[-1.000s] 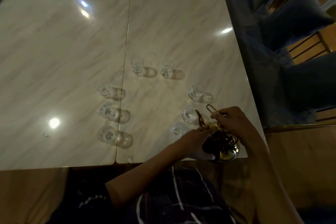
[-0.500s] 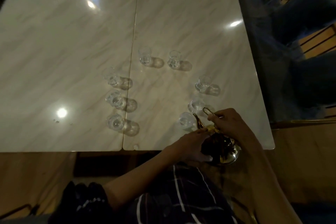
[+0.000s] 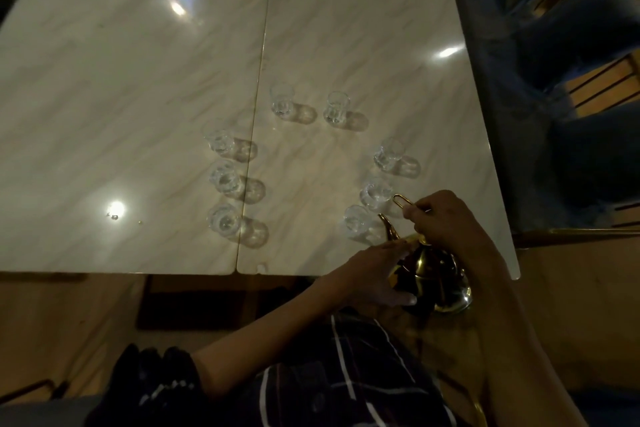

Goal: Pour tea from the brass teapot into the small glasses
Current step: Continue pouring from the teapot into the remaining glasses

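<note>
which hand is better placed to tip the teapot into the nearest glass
Right. The right hand already grips the brass teapot by its handle, spout beside the nearest glass; the left hand only supports its body.

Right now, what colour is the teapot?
Shiny gold brass teapot, clearest in the head view.

Right hand [image 3: 441, 218] curls in a grip; left hand [image 3: 372, 276] seems cupped, fingers fairly straight.
</note>
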